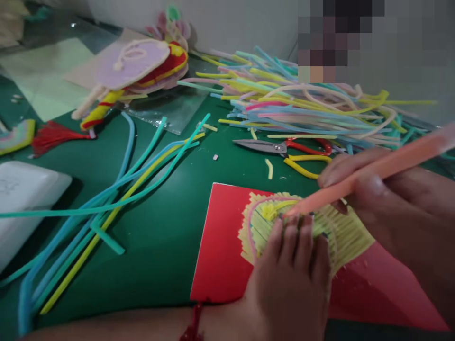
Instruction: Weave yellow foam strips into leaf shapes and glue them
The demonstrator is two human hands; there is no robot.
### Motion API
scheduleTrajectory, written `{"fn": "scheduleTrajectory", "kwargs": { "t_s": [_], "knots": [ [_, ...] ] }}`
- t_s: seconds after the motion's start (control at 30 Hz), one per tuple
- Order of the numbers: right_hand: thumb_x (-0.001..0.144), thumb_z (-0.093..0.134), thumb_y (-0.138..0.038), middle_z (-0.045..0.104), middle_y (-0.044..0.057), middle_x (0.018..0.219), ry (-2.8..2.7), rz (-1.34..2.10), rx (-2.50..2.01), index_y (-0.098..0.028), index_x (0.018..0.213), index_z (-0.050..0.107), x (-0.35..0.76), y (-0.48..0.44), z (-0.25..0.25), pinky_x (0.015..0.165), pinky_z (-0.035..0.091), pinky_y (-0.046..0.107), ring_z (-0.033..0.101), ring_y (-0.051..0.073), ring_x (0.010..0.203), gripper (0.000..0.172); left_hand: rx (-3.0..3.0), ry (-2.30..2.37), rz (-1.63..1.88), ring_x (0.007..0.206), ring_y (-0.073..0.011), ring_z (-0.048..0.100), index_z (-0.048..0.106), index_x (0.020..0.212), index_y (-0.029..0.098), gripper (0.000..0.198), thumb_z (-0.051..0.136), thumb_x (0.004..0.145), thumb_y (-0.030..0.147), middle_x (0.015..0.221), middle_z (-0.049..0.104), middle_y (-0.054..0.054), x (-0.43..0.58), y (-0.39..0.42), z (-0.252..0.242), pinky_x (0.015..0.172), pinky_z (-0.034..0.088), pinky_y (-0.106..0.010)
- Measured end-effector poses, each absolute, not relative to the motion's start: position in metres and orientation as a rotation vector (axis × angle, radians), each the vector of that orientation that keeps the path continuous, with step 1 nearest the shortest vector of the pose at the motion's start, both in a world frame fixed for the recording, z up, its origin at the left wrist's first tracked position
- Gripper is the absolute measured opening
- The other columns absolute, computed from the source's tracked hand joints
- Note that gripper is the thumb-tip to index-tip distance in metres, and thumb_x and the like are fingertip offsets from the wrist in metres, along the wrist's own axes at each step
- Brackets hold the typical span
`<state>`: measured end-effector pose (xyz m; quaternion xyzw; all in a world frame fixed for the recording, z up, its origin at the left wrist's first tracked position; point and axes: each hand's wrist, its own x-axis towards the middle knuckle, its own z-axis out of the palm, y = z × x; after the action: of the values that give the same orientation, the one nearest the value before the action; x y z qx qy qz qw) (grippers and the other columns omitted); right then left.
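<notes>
A yellow-green piece made of short strips laid side by side [350, 237] rests on a red sheet [223, 227]. A pink strip curves around its middle, and a small yellow bunch sits near its top. My left hand [291, 265] lies over the piece, fingers stretched forward with their tips on it. In my right hand [384, 189] is a slanted orange pen-shaped tool [355, 180]. Its tip is on the piece just ahead of my left fingertips; what it touches is partly hidden.
Behind my right hand are scissors [266, 146] with red and yellow handles. A pile of coloured fuzzy strips [302, 109] lies at the back. Loose blue, teal and yellow strips [117, 199] cross the left, near a white box [31, 199] and a red tassel [59, 137].
</notes>
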<state>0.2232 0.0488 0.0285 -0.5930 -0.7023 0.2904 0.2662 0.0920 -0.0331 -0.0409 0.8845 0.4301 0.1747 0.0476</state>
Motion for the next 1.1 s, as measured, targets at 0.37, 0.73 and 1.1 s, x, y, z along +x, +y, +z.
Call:
{"fn": "scheduleTrajectory", "kwargs": {
  "t_s": [0.37, 0.73, 1.1],
  "knots": [
    [0.091, 0.049, -0.044, 0.062, 0.001, 0.082, -2.245, 1.517, -1.291, -0.022, 0.082, 0.06, 0.167, 0.065, 0.023, 0.065, 0.048, 0.026, 0.059, 0.016, 0.076, 0.026, 2.571, 1.15, 0.5, 0.126, -0.0309, 0.043, 0.047, 0.136, 0.01, 0.049, 0.034, 0.095, 0.034, 0.138, 0.051, -0.012, 0.09, -0.034, -0.04, 0.1, 0.023, -0.043],
    [0.093, 0.043, -0.041, 0.059, 0.0, 0.078, -2.76, 1.753, -1.154, -0.019, 0.073, 0.049, 0.137, 0.09, 0.029, 0.061, 0.038, 0.026, 0.051, 0.012, 0.066, 0.03, 2.57, 1.242, 0.599, 0.111, -0.0264, 0.049, 0.05, 0.133, 0.01, 0.048, 0.041, 0.093, 0.034, 0.128, 0.059, -0.008, 0.091, -0.036, -0.041, 0.093, 0.028, -0.04],
    [0.093, 0.045, -0.036, 0.062, 0.0, 0.08, -2.733, 1.776, -1.074, -0.018, 0.078, 0.055, 0.135, 0.104, 0.029, 0.064, 0.037, 0.027, 0.054, 0.014, 0.071, 0.026, 2.62, 1.247, 0.551, 0.129, -0.0327, 0.039, 0.048, 0.134, 0.01, 0.051, 0.037, 0.093, 0.037, 0.14, 0.047, -0.015, 0.091, -0.037, -0.044, 0.106, 0.011, -0.047]
  ]
}}
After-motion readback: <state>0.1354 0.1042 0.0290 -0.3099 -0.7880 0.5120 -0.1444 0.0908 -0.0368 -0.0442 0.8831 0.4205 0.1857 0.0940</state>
